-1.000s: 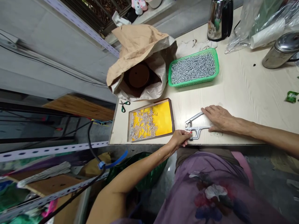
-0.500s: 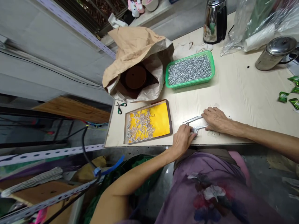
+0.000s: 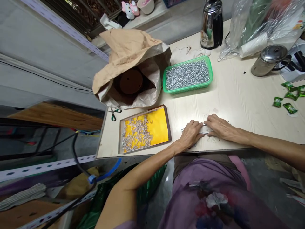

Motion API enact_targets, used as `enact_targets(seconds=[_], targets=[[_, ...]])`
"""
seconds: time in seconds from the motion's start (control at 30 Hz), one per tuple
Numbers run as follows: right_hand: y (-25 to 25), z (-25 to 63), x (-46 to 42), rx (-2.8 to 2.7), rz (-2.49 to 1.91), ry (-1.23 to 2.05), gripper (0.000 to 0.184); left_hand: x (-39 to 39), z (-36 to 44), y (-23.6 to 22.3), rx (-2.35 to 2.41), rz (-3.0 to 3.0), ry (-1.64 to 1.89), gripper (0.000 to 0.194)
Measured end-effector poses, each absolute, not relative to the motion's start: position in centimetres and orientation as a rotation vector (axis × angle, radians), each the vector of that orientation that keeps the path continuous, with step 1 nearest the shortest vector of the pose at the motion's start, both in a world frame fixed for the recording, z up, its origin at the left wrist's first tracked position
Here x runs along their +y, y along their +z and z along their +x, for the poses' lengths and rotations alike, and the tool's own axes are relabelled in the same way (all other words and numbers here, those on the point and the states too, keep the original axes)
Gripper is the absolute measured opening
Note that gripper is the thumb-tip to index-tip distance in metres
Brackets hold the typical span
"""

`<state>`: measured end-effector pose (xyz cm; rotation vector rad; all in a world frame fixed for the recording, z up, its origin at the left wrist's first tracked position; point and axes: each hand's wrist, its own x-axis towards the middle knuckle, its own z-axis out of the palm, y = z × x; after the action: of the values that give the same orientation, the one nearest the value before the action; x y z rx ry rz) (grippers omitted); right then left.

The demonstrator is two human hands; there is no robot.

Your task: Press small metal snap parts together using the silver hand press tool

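On the table by its front edge lies a silvery metal hand tool with two long arms, like pliers; its exact kind is hard to tell. My left hand is closed over its left end and hides most of that end. Around the right ends of the arms, my right hand is wrapped. The two hands almost touch. Left of them sits a shallow cardboard tray with a yellow bottom, holding many small silvery metal pieces. Behind stands a green plastic basket full of similar small pieces.
A large open paper sack stands at the back left, with green-handled scissors before it. Toward the back right are a kettle, a metal mug, a clear plastic bag and several green wrapped sweets.
The tool's spread arms have come closer together. My left hand has moved over more of the tool and nearer my right hand. The view has shifted slightly.
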<state>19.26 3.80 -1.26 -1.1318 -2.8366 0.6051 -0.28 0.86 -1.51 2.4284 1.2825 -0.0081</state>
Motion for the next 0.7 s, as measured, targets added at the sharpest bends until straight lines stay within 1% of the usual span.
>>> enact_targets(seconds=[0.13, 0.17, 0.27, 0.33, 0.37, 0.47, 0.5, 0.6, 0.7], targets=[[-2.0, 19.5, 3.8, -2.789, -1.051, 0.742, 0.005, 0.5, 0.0, -1.9, 1.289, 2.395, 0.041, 0.02], [-2.1, 19.4, 3.6, -2.78, -1.049, 0.756, 0.003, 0.4, 0.0, -2.0, 1.294, 2.392, 0.051, 0.018], [-2.3, 19.1, 3.1, -2.756, -1.078, 0.713, 0.009, 0.1, 0.1, -2.4, 1.322, 2.417, 0.061, 0.019], [-2.2, 19.2, 3.0, -2.752, -1.102, 0.649, 0.006, -0.1, 0.1, -2.6, 1.347, 2.441, 0.079, 0.018], [-2.1, 19.3, 3.2, -2.757, -1.097, 0.627, 0.006, -0.2, 0.1, -2.7, 1.364, 2.449, 0.102, 0.02], [-1.5, 20.0, 4.6, -2.796, -0.985, 0.63, 0.03, -1.0, 0.2, -3.2, 1.431, 2.454, 0.221, 0.037], [-1.3, 20.2, 5.2, -2.812, -0.934, 0.653, 0.033, -1.5, 0.3, -3.5, 1.453, 2.454, 0.267, 0.04], [-1.1, 20.3, 6.6, -2.815, -0.916, 0.672, 0.029, -3.6, 1.0, -4.3, 1.438, 2.465, 0.381, 0.044], [-1.5, 19.6, 7.6, -2.795, -1.025, 0.555, 0.023, -5.8, 1.9, -5.0, 1.31, 2.475, 0.411, 0.051]])
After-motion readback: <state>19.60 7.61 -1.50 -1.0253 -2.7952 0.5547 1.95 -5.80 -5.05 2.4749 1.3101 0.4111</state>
